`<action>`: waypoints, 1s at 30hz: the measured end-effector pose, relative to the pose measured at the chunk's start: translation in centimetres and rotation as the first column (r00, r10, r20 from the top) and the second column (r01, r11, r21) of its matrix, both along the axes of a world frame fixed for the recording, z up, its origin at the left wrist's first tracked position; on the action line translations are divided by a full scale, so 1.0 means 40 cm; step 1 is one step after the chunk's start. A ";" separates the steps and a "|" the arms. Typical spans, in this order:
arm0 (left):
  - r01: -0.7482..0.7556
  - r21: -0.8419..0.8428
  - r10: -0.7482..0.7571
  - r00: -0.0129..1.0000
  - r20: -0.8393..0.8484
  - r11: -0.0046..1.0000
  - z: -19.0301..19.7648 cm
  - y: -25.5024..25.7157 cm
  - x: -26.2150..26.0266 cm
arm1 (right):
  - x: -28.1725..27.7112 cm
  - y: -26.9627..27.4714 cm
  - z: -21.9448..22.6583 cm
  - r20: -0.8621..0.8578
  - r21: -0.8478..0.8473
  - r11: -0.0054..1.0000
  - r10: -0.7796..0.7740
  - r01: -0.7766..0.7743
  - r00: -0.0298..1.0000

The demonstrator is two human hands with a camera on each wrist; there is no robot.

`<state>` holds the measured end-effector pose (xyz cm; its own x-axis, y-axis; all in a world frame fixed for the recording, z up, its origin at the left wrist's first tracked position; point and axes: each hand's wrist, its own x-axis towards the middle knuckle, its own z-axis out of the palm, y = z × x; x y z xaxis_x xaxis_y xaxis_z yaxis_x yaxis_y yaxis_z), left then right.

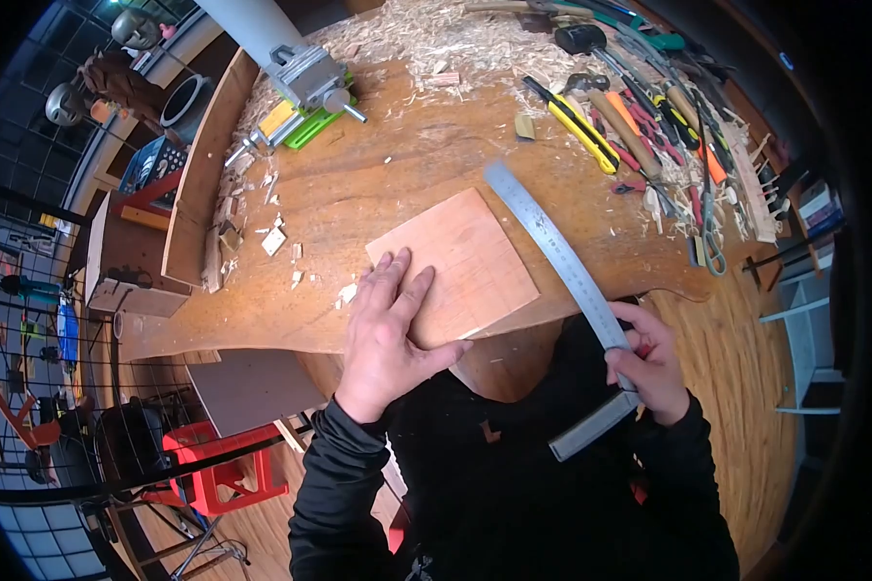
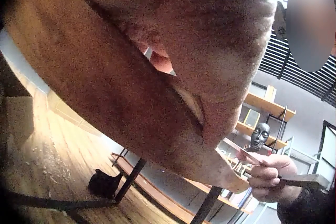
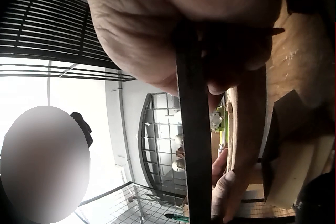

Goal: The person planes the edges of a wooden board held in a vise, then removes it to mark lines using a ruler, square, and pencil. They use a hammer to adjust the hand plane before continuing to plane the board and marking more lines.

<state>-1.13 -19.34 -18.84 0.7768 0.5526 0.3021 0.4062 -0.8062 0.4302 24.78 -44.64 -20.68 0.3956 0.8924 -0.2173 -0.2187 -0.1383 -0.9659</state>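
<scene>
A square, flat wooden board (image 1: 475,257) lies at the bench's near edge. My left hand (image 1: 388,324) rests on its left part with fingers spread, the thumb along the near edge. My right hand (image 1: 654,363) grips a try square near the corner where its long steel blade (image 1: 562,257) meets the thick stock (image 1: 594,426). The blade slants up and away beside the board's right side, and the stock hangs over the lap. In the right wrist view, a thin pointed tip (image 3: 278,31) juts out from under the right hand (image 3: 210,3).
A small vise (image 1: 310,82) with a green base stands at the back left. Wood shavings (image 1: 436,39) cover the far bench. Knives, chisels and pliers crowd the right, among them a yellow utility knife (image 1: 581,131). A red stool (image 1: 218,470) stands below left.
</scene>
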 end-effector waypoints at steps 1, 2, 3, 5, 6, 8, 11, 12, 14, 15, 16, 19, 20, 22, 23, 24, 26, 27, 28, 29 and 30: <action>-0.002 -0.001 0.002 1.000 -0.002 1.000 -0.001 0.000 0.000 | 0.007 -0.014 0.006 -0.019 -0.028 0.999 0.016 -0.017 1.000; 0.002 0.003 -0.002 1.000 0.008 1.000 -0.002 0.000 0.000 | 0.013 -0.027 0.008 -0.038 -0.029 1.000 0.008 -0.009 0.999; 0.007 0.008 -0.007 1.000 0.017 1.000 -0.003 0.001 0.000 | 0.021 -0.038 0.010 -0.040 -0.030 1.000 0.009 -0.010 0.999; 0.008 0.009 -0.008 1.000 0.018 1.000 -0.006 0.003 0.000 | 0.033 -0.056 0.015 -0.097 -0.035 0.993 0.109 -0.112 0.989; 0.009 0.010 -0.009 1.000 0.022 1.000 -0.007 0.002 0.000 | 0.030 -0.054 0.021 -0.104 -0.053 0.992 0.109 -0.115 0.989; 0.001 0.028 -0.002 1.000 0.018 1.000 -0.003 -0.001 0.003 | 0.024 -0.049 0.030 -0.098 -0.099 0.987 0.115 -0.124 0.989; -0.007 0.047 0.006 1.000 0.021 0.999 -0.004 -0.002 0.002 | 0.012 -0.033 0.028 -0.101 -0.133 0.984 0.107 -0.120 0.989; -0.003 0.046 0.002 1.000 0.026 0.999 -0.004 -0.001 0.002 | 0.007 -0.027 0.027 -0.110 -0.125 0.987 0.089 -0.103 0.990; -0.006 0.042 0.005 1.000 0.019 0.999 -0.002 -0.001 0.003 | -0.006 -0.004 0.035 -0.117 -0.086 0.986 0.130 -0.140 0.985; -0.009 0.036 0.008 1.000 0.015 0.999 -0.001 -0.002 0.004 | -0.015 0.010 0.042 -0.120 -0.049 0.983 0.170 -0.177 0.978; -0.002 0.038 0.002 1.000 0.012 0.999 -0.001 -0.003 0.005 | -0.025 0.025 0.050 -0.134 -0.053 0.977 0.196 -0.205 0.971; -0.010 0.037 0.010 1.000 0.002 0.999 -0.002 -0.005 0.005 | -0.052 0.068 0.056 -0.121 -0.079 0.969 0.223 -0.233 0.967; -0.011 0.034 0.011 1.000 0.004 0.999 -0.004 -0.005 0.004 | -0.053 0.070 0.043 -0.140 -0.070 0.970 0.222 -0.233 0.965; -0.016 0.033 0.016 1.000 0.005 0.999 -0.005 -0.003 0.005 | -0.048 0.063 0.044 -0.127 -0.078 0.971 0.213 -0.224 0.969; -0.012 0.033 0.012 1.000 0.011 0.999 -0.006 -0.001 0.005 | -0.046 0.057 0.044 -0.115 -0.089 0.972 0.206 -0.216 0.972; -0.009 0.032 0.008 1.000 0.015 0.999 -0.007 -0.001 0.004 | -0.040 0.045 0.043 -0.119 -0.088 0.972 0.207 -0.218 0.971; -0.009 0.033 0.008 1.000 0.015 0.999 -0.007 -0.002 0.004 | -0.017 0.007 0.035 -0.095 -0.097 0.982 0.154 -0.163 0.983; -0.009 0.034 0.008 1.000 0.021 0.999 -0.006 -0.002 0.005 | -0.003 -0.018 0.026 -0.095 -0.105 0.986 0.123 -0.132 0.988; -0.012 0.034 0.011 1.000 0.019 0.999 -0.007 -0.001 0.005 | 0.011 -0.040 0.026 -0.111 -0.112 0.987 0.102 -0.114 0.989; -0.012 0.024 0.011 1.000 0.016 1.000 -0.008 -0.001 0.004 | 0.025 -0.060 0.028 -0.128 -0.121 0.988 0.082 -0.097 0.988; -0.011 0.014 0.011 1.000 0.012 1.000 -0.009 -0.002 0.001 | 0.038 -0.074 0.025 -0.136 -0.128 0.987 0.076 -0.094 0.988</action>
